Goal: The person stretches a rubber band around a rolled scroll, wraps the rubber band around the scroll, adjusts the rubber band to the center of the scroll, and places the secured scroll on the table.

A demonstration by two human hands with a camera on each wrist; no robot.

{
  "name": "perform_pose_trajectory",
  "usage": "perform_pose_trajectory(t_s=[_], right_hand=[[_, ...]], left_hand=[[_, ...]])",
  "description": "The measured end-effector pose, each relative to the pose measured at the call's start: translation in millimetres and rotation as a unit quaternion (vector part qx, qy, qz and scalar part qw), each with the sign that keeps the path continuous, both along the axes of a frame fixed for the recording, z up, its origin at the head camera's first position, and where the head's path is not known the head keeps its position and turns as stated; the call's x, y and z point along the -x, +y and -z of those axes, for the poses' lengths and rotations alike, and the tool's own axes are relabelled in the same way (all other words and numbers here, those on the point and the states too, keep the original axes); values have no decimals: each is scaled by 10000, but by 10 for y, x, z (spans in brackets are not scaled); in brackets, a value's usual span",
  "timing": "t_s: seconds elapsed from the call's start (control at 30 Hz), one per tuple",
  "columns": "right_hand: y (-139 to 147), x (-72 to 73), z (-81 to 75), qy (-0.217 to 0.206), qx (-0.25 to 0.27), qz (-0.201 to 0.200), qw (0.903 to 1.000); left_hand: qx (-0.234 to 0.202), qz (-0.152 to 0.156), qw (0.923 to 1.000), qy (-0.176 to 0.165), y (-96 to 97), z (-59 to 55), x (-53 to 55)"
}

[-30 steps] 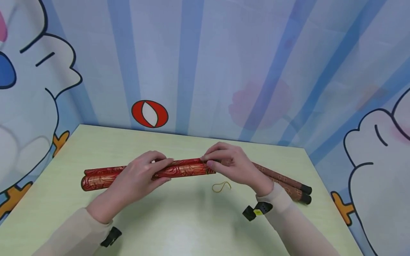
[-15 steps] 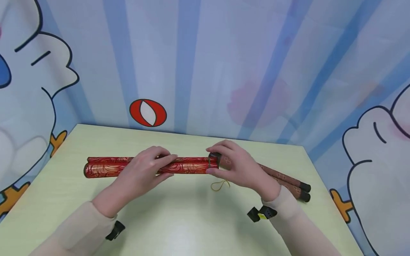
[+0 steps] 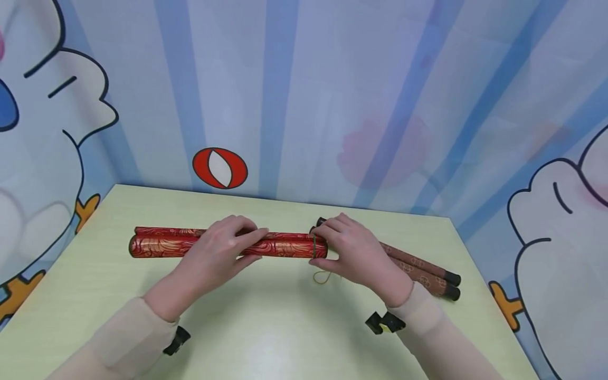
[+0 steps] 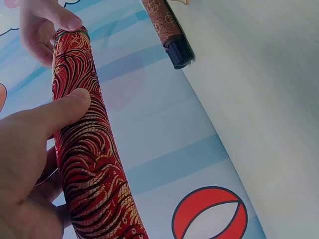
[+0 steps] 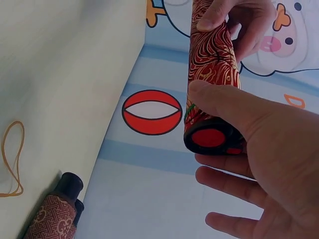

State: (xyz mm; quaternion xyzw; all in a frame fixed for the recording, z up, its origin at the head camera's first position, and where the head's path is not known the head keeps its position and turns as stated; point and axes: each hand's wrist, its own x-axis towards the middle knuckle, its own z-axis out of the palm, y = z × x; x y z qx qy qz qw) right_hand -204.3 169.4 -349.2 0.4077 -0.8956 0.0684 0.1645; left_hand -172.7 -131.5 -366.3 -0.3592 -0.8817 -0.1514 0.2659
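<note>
A red scroll (image 3: 288,248) with gold swirls, rolled into a thick and a thin roll side by side, is held level above the table. My left hand (image 3: 214,252) grips it around the middle, thumb along one side in the left wrist view. My right hand (image 3: 358,259) holds its right end between thumb and fingers. Close to that end, a thin green band (image 3: 314,246) circles the rolls. From the right wrist view, the scroll's end shows a red disc (image 5: 209,138) in a black rim, while several right fingers are spread below it.
Behind my right hand lies a brown patterned scroll (image 3: 424,270) with black end caps, slanting on the pale table (image 3: 266,327). A yellow cord loop (image 3: 321,277) rests on the table in front of it. A cartoon-printed cloth (image 3: 304,105) rises along the back edge.
The red scroll has swung from a slant to nearly level, its left end moving away from me. My right fingers have shifted at its right end, where the green band now shows.
</note>
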Motion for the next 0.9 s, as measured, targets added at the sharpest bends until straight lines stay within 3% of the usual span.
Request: perform_pose_trajectory(t_s=[0.27, 0.9], right_hand=[[-62, -1, 15, -148, 25, 52, 9999], [-148, 18, 111, 203, 49, -105, 9997]], left_hand=[[12, -41, 10000, -10, 11, 10, -1], [61, -51, 9999, 99, 99, -27, 5]])
